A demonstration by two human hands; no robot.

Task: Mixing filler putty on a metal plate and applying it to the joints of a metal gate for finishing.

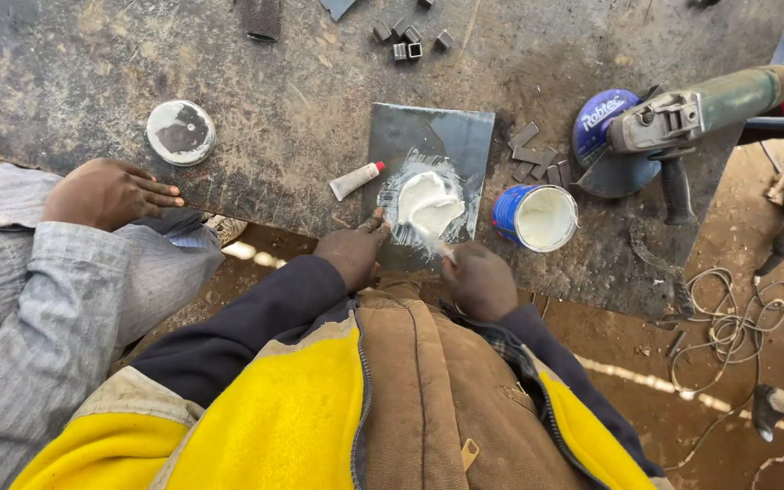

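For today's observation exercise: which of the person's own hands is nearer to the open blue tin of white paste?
Right. The right hand lies just below-left of the blue tin; the left hand sits farther left, beyond the metal plate.

Putty mound (pixel 426 204) on plate (pixel 442 132), tube (pixel 354 181) left, open can (pixel 537 217) right, grinder (pixel 682 118) beyond.
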